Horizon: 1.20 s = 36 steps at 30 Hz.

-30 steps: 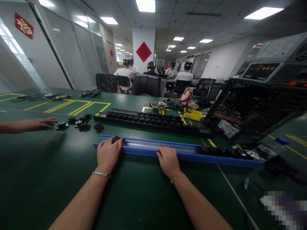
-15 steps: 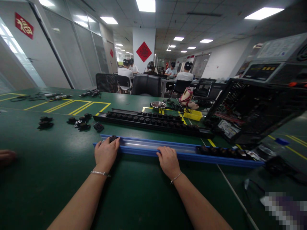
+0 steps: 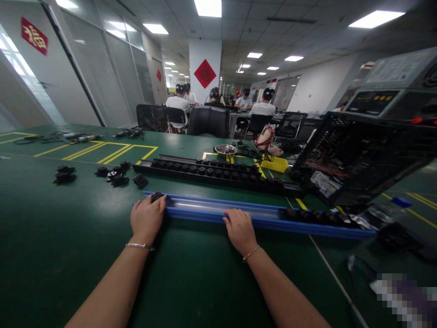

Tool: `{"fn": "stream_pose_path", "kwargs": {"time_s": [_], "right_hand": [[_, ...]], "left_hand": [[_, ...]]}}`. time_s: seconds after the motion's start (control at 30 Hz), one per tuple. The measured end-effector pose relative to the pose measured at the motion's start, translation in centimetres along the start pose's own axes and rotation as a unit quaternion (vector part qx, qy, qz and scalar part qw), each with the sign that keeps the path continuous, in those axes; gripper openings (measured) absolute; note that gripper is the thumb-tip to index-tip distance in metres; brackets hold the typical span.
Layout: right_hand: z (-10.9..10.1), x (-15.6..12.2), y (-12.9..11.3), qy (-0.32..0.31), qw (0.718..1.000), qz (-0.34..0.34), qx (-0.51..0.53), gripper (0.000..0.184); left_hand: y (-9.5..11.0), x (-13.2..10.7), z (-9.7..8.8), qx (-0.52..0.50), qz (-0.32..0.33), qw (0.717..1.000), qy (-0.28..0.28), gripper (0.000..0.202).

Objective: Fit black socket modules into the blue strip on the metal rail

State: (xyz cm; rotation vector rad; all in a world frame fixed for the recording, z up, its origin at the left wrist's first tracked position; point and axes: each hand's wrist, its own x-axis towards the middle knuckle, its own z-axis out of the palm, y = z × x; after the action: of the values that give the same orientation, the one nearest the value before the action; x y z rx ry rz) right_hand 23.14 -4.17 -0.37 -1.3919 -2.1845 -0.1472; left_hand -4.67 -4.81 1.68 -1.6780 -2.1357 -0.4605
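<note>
A long blue rail (image 3: 211,210) lies across the green table in front of me. My left hand (image 3: 148,218) is at the rail's left end, fingers closed on a small black part (image 3: 156,197) that sits in the channel. My right hand (image 3: 239,228) rests at the rail's middle with its fingers curled over the near edge. Several black parts (image 3: 309,215) fill the right stretch of the rail. The channel between my hands shows no parts.
Behind the rail lies a black tray (image 3: 211,172) with a row of black parts. Loose black parts (image 3: 114,176) and another small pile (image 3: 63,175) lie at the left. A black computer case (image 3: 358,157), a yellow bin (image 3: 275,164) and a metal bowl (image 3: 225,149) stand further back. People sit at far desks.
My left hand has slid the black part leftward along the rail to its end. Another person's hand at the left edge has drawn back out of view. My right hand stayed put.
</note>
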Motion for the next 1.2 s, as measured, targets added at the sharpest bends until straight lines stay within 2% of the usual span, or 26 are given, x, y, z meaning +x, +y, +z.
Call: {"fn": "stream_pose_path", "kwargs": {"time_s": [0.6, 0.8, 0.97, 1.2], "right_hand": [[0.0, 0.0, 0.0, -0.005, 1.000, 0.002, 0.000, 0.012], [-0.1, 0.0, 0.0, -0.004, 1.000, -0.003, -0.016, 0.012], [-0.1, 0.0, -0.1, -0.001, 1.000, 0.000, -0.002, 0.012], [0.0, 0.0, 0.0, -0.005, 1.000, 0.003, 0.009, 0.012]], "left_hand": [[-1.2, 0.3, 0.3, -0.004, -0.024, 1.000, 0.002, 0.044], [-2.0, 0.5, 1.1, 0.001, -0.028, 0.999, 0.026, 0.044], [-2.7, 0.8, 1.7, -0.001, -0.022, 0.999, 0.030, 0.047], [-2.9, 0.9, 1.4, 0.002, -0.007, 1.000, 0.024, 0.049]]}}
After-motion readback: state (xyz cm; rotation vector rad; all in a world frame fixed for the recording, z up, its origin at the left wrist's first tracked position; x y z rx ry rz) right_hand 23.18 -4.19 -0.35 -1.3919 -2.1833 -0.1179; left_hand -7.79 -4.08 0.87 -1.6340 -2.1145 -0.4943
